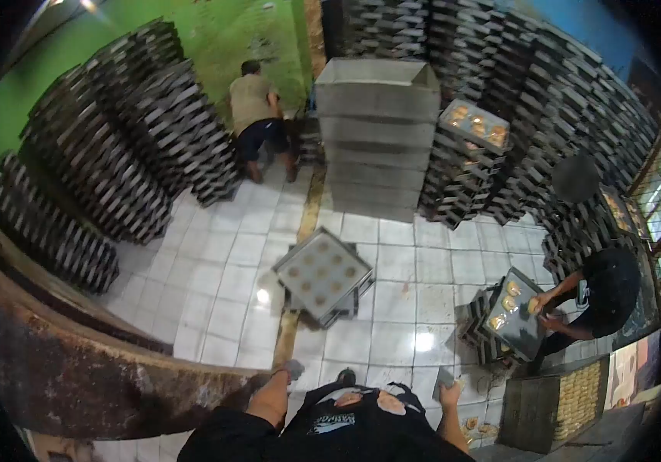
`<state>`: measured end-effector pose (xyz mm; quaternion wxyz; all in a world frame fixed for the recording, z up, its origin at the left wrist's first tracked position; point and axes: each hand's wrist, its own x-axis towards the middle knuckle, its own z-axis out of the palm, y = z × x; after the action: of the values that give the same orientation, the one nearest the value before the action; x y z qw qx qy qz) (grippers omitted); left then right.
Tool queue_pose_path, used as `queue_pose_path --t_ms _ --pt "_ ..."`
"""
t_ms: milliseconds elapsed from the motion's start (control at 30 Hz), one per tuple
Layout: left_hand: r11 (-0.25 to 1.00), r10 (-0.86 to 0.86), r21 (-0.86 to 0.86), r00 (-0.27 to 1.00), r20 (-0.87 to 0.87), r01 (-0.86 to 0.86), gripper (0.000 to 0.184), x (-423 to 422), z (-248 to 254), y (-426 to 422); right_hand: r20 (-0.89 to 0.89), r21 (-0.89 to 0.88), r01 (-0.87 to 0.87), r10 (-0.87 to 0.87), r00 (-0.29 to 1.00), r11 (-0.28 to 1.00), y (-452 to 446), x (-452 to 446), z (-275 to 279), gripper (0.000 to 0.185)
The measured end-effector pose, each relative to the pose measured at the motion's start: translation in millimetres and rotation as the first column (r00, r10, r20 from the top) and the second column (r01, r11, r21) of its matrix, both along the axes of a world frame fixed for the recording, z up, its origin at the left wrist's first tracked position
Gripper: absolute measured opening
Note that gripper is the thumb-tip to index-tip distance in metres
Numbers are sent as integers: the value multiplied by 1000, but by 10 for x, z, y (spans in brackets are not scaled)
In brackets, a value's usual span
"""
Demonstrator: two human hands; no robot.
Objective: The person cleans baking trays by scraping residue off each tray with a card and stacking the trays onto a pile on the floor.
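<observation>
My right hand (450,395) is closed around a thin, flat grey piece (443,380), held low over the floor; its exact kind is unclear. My left hand (293,371) hangs above the tiles beside the brown wall, its fingers too small and blurred to read. Ahead of both hands, apart from them, a dark metal tray (346,271) with several round brown spots tops a low stack on the floor. My feet show below my black shirt.
Tall tray stacks (92,146) line the walls, with large grey metal boxes (377,146) piled at the back. One person (253,112) bends by the green wall. At right, another person (607,292) handles bagged bread on a tray (520,327). A filled crate (530,412) stands nearby.
</observation>
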<state>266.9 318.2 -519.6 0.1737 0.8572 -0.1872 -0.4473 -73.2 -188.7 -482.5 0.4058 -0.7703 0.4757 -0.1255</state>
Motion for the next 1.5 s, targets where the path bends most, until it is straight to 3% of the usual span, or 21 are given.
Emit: queue_pose_path --t_ms 67,167,233,267,367,433,500,533,633,767,833,900,967,1033,1100,1167,1267,1367,1400,1433,1500 --pt "857 414 -87 780 -469 -507 20 92 -47 139 76 183 -71 58 995 981 30 438 301 42" --pt "791 592 -12 770 -238 -612 20 -83 470 -8 100 57 -165 159 982 985 96 877 358 42" --pt "737 653 10 707 -273 -676 21 -150 550 -45 137 96 -238 224 965 967 47 1048 163 41" --pt "718 668 16 682 -298 -696 23 -199 482 -52 -17 3 -273 273 962 962 160 1169 560 35" --pt "733 640 22 678 -363 -680 29 -278 314 -151 77 49 -357 353 933 933 91 1284 403 34" --pt "981 154 -97 976 -154 -170 22 -305 -324 0 -102 -64 -346 339 935 936 82 1237 433 40" --pt "850 410 -77 747 -523 -521 18 -317 -230 -382 25 40 -321 320 947 946 30 1176 643 46" --pt "643 616 4 515 -596 -766 31 -395 134 -583 16 29 -202 201 979 979 47 1134 709 44" --pt "697 627 60 567 -534 -715 40 -464 592 -1368 170 342 -3 -59 984 940 -159 782 -70 49" --pt "731 567 36 577 -587 -682 44 -542 611 -2387 154 422 131 -213 965 897 -412 377 -179 42" --pt "806 484 -11 670 -563 -591 51 -632 724 -3109 71 572 216 -310 948 791 -601 185 -179 39" --pt "817 414 -73 669 -617 -572 59 -746 328 -3751 12 630 253 -335 942 734 -860 -22 -213 37" --pt "835 244 -175 636 -732 -522 50 -915 -304 -4454 42 602 277 -375 926 749 -1183 -161 -376 36" --pt "801 214 -155 518 -828 -578 52 -1186 -280 -5509 -133 759 380 -445 886 529 -1578 -311 -488 35" --pt "897 159 -160 636 -755 -413 55 -1612 -686 -6608 -86 846 429 -715 694 315 -1805 -450 -881 34" --pt "927 11 -240 664 -748 -287 58 -1986 -1088 -7700 -173 855 475 -747 642 211 -2073 -647 -1235 34" --pt "885 45 -173 450 -892 -432 64 -2603 -1934 -8931 -155 858 508 -907 392 73 -2539 -970 -1411 36" --pt "777 229 38 225 -947 -628 67 -3154 -2549 -10058 -97 822 561 -946 309 99 -2855 -1470 -1483 38" --pt "701 271 86 152 -951 -708 61 -3320 -2819 -10332 -198 792 610 -939 281 16 -2984 -1600 -1424 40" --pt "614 310 137 77 -948 -777 56 -3489 -3013 -10497 -172 760 647 -938 300 67 -3042 -1760 -1409 38" --pt "537 437 233 31 -899 -811 51 -3672 -3063 -10772 -172 745 666 -952 254 43 -3071 -2050 -1394 40"
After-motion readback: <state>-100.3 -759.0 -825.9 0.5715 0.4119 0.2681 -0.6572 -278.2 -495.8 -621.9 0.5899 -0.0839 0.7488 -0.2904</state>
